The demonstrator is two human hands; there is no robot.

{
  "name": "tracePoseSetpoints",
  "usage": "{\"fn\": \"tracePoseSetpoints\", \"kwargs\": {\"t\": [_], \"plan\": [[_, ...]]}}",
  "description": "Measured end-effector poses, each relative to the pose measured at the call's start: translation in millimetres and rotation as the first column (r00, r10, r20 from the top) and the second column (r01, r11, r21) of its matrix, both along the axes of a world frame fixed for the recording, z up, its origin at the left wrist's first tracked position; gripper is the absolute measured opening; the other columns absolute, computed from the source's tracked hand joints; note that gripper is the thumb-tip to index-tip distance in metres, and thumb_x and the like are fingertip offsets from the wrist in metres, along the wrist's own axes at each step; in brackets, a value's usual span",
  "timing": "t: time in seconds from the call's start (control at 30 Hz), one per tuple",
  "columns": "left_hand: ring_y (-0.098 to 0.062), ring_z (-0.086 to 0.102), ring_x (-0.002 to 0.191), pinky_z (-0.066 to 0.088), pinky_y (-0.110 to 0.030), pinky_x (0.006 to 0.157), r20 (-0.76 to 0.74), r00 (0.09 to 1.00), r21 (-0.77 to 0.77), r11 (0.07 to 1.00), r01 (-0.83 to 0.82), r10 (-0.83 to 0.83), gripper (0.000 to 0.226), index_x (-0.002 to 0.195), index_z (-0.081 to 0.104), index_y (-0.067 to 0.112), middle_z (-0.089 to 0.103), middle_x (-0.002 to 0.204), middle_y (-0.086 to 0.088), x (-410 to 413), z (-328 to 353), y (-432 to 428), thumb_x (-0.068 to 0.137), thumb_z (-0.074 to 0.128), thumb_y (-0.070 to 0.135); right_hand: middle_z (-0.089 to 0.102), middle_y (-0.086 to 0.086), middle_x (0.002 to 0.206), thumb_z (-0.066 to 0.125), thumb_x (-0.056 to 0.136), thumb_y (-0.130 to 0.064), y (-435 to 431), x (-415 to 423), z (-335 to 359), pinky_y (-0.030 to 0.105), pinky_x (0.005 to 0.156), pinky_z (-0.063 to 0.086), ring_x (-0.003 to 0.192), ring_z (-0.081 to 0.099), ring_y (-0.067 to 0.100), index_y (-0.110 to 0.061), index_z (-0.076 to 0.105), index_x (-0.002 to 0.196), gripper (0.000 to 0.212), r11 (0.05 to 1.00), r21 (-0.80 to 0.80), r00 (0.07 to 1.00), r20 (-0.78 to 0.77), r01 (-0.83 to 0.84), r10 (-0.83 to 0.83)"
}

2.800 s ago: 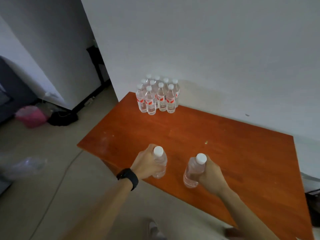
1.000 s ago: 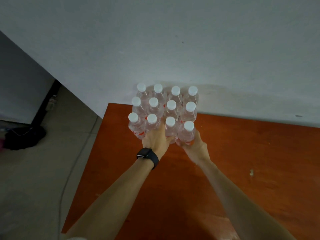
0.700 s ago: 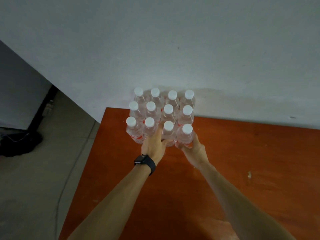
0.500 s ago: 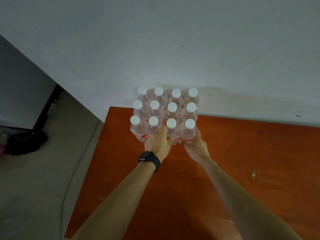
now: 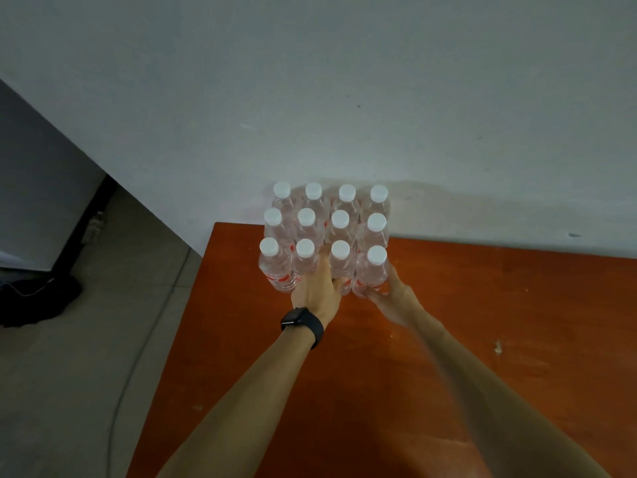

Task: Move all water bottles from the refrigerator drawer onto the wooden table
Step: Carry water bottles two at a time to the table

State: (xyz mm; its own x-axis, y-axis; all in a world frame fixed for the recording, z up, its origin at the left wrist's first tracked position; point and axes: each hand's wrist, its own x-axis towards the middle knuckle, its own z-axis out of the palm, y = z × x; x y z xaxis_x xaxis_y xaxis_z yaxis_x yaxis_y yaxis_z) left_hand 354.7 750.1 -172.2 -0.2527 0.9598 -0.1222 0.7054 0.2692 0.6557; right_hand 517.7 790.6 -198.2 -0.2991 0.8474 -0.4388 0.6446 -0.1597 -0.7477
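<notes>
Both carried bottles now stand in the front row of the water bottles [image 5: 325, 232] at the table's [image 5: 482, 339] far corner. Fingers of the left hand [image 5: 315, 291], partly hidden, curl round the third front bottle [image 5: 341, 267]. Fingers of the right hand [image 5: 391, 294] wrap the end bottle [image 5: 374, 274].

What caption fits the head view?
Left hand and right hand hold front-row water bottles, twelve on the wooden table.

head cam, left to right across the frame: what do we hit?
Black bag on the floor → floor cable → left hand → right hand → pale fleck on the wooden table. The water bottles overlap both hands, so I left them out.
</notes>
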Motion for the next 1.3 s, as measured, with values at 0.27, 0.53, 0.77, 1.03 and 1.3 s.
{"fn": "tracePoseSetpoints", "kwargs": {"t": [0.27,0.53,0.77,1.03,1.3], "plan": [[-0.012,0.064,0.057,0.051,-0.025,0.045,0.112,0.993,-0.013,0.999,0.037,-0.035,0.079,0.155,0.008,0.032,0.067,0.08,0.004,-4,6,-11,0.098,0.061,0.018,0.043,0.006,0.154,0.065,0.091,-0.048,-21,0,1,0.018,0.065,0.051,0.113,0.066,0.026,-0.024,-0.003,0.158,0.098,0.989,-0.038,0.988,0.072,0.143,-0.14],[-0.014,0.064,0.071,0.062,-0.034,0.062,0.134,0.982,-0.027,0.99,0.141,-0.136,0.085,0.156,0.004,0.035,0.051,0.084,0.018,-11,7,-37,0.096,0.062,0.016,0.043,0.004,0.154,0.06,0.097,-0.038,-67,25,34,0.027,0.075,0.06,0.121,0.06,0.022,-0.028,0.025,0.154,0.068,0.985,0.043,0.976,0.139,0.165,-0.17],[-0.009,0.065,0.1,0.059,-0.031,0.077,-0.029,0.952,-0.07,0.95,0.304,-0.306,0.041,0.138,0.042,0.029,0.061,0.128,0.01,10,20,-68,0.099,0.056,0.025,0.055,-0.006,0.141,0.059,0.098,-0.036,-135,64,71,0.028,0.105,0.04,0.129,0.051,0.014,-0.028,0.054,0.138,0.042,0.962,0.236,0.963,0.198,0.135,-0.184],[-0.013,0.062,0.103,0.052,-0.026,0.07,-0.221,0.688,-0.064,0.715,0.696,-0.691,0.032,0.132,0.06,0.031,0.067,0.12,0.007,136,47,-104,0.103,0.046,0.028,0.053,-0.011,0.144,0.054,0.099,-0.042,-243,160,95,0.031,0.111,0.033,0.137,0.041,0.016,-0.035,0.06,0.133,0.035,0.869,0.402,0.86,0.291,0.288,-0.42],[-0.01,0.053,0.127,0.028,-0.036,0.114,-0.351,0.27,0.055,0.269,0.962,-0.897,0.034,0.129,0.063,0.034,0.065,0.13,0.011,364,92,-238,0.1,0.047,0.04,0.051,-0.018,0.144,0.045,0.099,-0.053,-466,319,142,0.037,0.114,0.036,0.141,0.034,0.013,-0.042,0.06,0.13,0.037,0.585,0.536,0.492,0.323,0.609,-0.808]]}}
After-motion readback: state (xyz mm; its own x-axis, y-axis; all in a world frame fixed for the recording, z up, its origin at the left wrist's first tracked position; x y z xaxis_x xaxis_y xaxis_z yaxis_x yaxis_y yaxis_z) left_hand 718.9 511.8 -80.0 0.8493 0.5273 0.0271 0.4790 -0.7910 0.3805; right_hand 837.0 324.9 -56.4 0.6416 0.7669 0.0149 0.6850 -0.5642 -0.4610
